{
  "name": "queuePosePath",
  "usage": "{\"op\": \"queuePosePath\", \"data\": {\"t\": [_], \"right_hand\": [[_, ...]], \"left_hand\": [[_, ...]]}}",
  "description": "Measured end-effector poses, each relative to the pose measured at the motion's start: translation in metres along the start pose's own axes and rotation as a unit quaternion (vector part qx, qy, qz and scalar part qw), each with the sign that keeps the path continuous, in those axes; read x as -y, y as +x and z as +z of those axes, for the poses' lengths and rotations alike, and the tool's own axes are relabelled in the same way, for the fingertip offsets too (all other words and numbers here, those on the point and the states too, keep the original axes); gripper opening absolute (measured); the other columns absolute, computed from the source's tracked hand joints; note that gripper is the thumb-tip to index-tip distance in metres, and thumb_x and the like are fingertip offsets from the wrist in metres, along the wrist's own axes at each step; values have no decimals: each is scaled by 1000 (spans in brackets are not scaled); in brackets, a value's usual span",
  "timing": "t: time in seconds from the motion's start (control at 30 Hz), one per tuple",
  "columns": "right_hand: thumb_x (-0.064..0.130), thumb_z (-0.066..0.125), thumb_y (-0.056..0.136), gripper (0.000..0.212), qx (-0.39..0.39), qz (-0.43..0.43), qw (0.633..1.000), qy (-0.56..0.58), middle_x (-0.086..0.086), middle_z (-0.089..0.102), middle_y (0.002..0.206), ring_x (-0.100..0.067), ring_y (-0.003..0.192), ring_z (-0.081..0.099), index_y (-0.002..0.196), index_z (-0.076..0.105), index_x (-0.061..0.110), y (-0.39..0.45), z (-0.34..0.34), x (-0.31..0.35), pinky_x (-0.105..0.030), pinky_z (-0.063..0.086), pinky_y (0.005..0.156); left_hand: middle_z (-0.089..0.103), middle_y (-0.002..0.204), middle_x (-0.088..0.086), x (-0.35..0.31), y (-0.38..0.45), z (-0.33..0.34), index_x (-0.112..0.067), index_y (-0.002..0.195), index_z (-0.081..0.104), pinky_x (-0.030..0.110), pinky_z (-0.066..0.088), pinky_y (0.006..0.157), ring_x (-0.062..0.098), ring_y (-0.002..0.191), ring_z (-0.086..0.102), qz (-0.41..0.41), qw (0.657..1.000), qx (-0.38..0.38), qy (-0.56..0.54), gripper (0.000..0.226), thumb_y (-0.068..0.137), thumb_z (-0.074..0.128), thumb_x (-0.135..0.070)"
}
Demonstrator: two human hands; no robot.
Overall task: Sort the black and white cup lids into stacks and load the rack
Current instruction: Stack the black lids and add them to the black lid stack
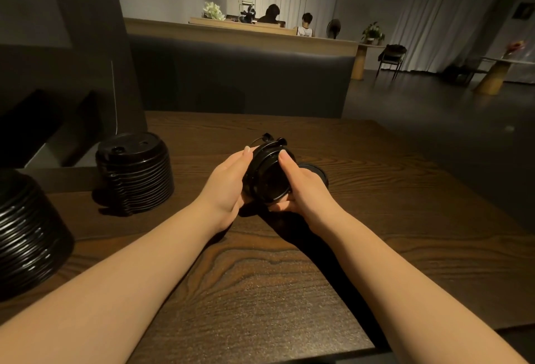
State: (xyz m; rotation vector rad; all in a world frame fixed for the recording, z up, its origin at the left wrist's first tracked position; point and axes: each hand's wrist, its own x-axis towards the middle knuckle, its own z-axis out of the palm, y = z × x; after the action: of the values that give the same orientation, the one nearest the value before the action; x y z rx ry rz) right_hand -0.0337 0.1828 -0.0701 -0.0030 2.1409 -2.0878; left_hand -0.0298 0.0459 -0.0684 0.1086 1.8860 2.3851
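Counted 2 black lid stacks at left of surface [260, 276]: 1 whole [134, 172], 1 cut off by frame edge [26, 236]. Left hand [228, 187] and right hand [304, 190] gripped nested black lids [267, 177] mid-surface, number unclear. 1 lid [317, 171] behind, partly hidden.

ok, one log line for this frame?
left hand: grips black lids | right hand: grips same lids | lids tilted above table | two black lid stacks at left | white lids: none seen
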Motion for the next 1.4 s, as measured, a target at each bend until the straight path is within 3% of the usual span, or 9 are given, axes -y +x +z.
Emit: {"op": "queuePosePath", "data": {"t": [0.17,0.37,0.57,0.7,0.93,1.03,1.13,1.23,1.4], "right_hand": [[54,47,92,26,-10,-20,999,-41,7,66,99,-16,98,64,95,61,31,-1,-2,0,-39,56,88],[45,46,96,33,-15,-51,998,-41,0,66,109,-18,103,62,111,63,21,-5,0,0,-42,57,84],[59,52,87,52,-34,-18,997,-67,-5,70,103,-19,93,68,114,62,16,-2,-4,-1,-34,57,81],[36,58,93,19,-36,-75,985,-151,0,68,86,-13,76,64,95,63,18,-6,-11,3,-23,50,63],[39,63,88,25,-98,-99,981,-136,2,68,79,-12,75,65,84,67,15,-4,-14,1,-24,53,64],[47,60,88,32,-215,-126,926,-282,3,67,103,-16,106,59,102,69,20,11,-32,-4,-39,50,92],[50,64,84,74,-193,-52,903,-381,-4,40,147,-25,139,28,145,36,19,19,-48,-6,-44,31,112],[51,68,80,95,-102,-25,898,-427,-5,24,157,-26,144,19,153,14,22,22,-47,-11,-48,24,116],[34,74,80,90,-138,-74,913,-377,-7,26,153,-25,141,22,151,20,19,20,-43,-6,-41,26,113]], "left_hand": [[60,126,-1,0,0,-3,-29,111,62,49,34,112,20,126,49,7,999,8,32,27,102,37,-34],[64,121,-1,2,-2,1,-29,113,61,43,43,105,18,120,55,-3,999,34,18,49,84,39,-61],[67,116,0,4,1,-8,-25,121,59,38,54,88,17,108,64,8,999,36,33,34,87,63,-20],[67,118,6,2,9,-17,-16,124,58,39,52,93,22,110,63,-31,998,7,-51,38,86,62,-16],[73,103,12,5,13,-19,-8,104,65,35,58,81,23,96,70,-48,998,30,1,22,83,66,-13],[70,108,15,6,22,-26,-7,109,63,36,55,83,25,99,67,-30,998,-49,2,22,87,66,-11],[67,114,10,4,31,-40,-10,118,60,36,53,88,23,105,64,-42,994,-98,-37,31,88,65,-13],[65,121,8,5,35,-46,-15,122,58,40,51,96,23,111,61,-52,992,-104,-51,36,88,66,-18],[58,131,10,3,32,-41,-12,133,50,44,49,98,25,115,58,-45,992,-105,-62,42,94,58,-26]]}}
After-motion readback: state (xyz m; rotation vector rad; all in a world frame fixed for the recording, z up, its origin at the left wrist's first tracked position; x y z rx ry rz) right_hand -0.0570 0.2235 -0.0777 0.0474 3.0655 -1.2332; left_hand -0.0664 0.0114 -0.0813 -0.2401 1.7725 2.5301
